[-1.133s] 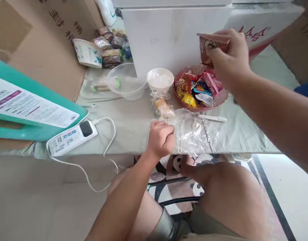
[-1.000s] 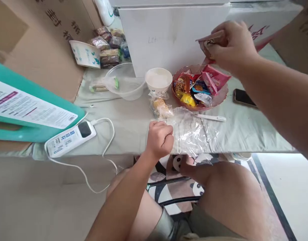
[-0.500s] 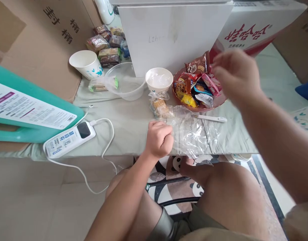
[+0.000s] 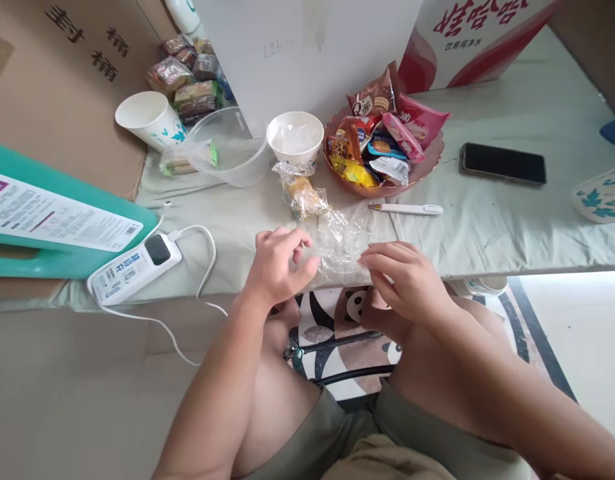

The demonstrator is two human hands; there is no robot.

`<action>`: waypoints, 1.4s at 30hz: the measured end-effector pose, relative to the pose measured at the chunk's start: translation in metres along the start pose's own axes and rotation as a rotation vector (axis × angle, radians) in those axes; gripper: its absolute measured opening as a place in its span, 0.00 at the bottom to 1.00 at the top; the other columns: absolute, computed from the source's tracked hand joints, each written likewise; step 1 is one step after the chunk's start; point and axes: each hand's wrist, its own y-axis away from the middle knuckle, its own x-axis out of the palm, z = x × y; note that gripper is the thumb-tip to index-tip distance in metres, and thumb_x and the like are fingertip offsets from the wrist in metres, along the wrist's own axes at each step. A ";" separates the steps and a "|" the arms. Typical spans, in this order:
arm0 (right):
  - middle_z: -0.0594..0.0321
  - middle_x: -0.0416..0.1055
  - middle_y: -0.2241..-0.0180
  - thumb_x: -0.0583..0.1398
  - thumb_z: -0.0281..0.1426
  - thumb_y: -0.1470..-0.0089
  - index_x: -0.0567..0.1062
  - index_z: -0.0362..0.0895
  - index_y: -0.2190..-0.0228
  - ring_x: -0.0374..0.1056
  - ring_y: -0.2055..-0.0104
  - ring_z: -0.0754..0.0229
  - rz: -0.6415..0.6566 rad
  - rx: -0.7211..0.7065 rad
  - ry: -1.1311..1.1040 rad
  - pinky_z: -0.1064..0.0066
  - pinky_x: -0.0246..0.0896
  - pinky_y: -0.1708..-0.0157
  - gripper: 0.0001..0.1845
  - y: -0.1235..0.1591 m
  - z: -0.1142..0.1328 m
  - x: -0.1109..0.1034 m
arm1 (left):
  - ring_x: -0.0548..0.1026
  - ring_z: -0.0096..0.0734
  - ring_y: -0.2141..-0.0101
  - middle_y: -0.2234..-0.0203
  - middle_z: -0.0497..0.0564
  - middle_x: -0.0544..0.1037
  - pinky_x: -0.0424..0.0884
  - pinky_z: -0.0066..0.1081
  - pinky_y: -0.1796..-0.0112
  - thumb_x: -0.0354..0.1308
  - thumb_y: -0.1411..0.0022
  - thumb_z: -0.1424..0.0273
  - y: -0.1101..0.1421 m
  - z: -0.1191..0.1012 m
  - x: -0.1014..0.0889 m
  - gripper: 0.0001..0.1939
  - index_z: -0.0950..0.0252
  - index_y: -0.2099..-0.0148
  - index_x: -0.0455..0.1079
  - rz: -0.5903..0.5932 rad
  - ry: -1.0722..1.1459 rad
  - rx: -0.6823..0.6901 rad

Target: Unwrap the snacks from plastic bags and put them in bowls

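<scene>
Head view: over the front part of the tabletop covered with pale green cloth [image 4: 492, 233], two bare hands. At left hand [image 4: 276, 270], can see the fingers softly curled and wide apart from the thumb. At right hand [image 4: 412, 280], can see the fingers gently bent, also parted from the thumb, but less widely. Between both hands, flat near the front edge, a crinkled clear plastic film [image 4: 337, 243]; very near to the fingers on each side, but cannot tell about touching. Just behind the film, toward the left, a yellowish snack in clear wrapping [image 4: 305, 197]. Behind this snack, a white paper cup [image 4: 295, 139], upright, and just beside it, to the left, a round clear plastic bowl [image 4: 232, 160]. To the right, a pink see-through bowl [image 4: 432, 163] full of colourful packed snacks [image 4: 377, 143]. In front of the pink bowl, a slender white tool [image 4: 410, 209], lying flat. Farther right, a black phone [image 4: 502, 163].
</scene>
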 end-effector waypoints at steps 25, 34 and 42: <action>0.51 0.73 0.38 0.56 0.35 0.32 0.79 0.47 0.46 0.71 0.37 0.48 -0.008 0.249 -0.434 0.54 0.69 0.40 0.18 0.023 -0.009 -0.031 | 0.76 0.31 0.79 0.81 0.46 0.76 0.75 0.31 0.77 0.71 0.48 0.53 -0.009 0.007 0.002 0.18 0.59 0.70 0.69 -0.374 0.843 -0.336; 0.61 0.79 0.71 0.58 0.43 0.34 0.77 0.48 0.69 0.78 0.65 0.56 -0.101 0.602 -0.651 0.63 0.74 0.61 0.17 0.020 -0.003 -0.029 | 0.54 0.20 0.90 0.90 0.38 0.60 0.47 0.28 0.89 0.67 0.41 0.55 -0.007 0.018 0.001 0.16 0.59 0.70 0.70 -0.526 0.641 -0.252; 0.76 0.57 0.83 0.65 0.51 0.42 0.68 0.53 0.61 0.51 0.88 0.68 -0.376 0.995 -1.074 0.74 0.41 0.91 0.18 0.013 -0.007 -0.026 | 0.54 0.19 0.91 0.91 0.41 0.61 0.47 0.25 0.89 0.69 0.43 0.51 -0.006 0.019 0.003 0.21 0.61 0.74 0.70 -0.434 0.628 -0.281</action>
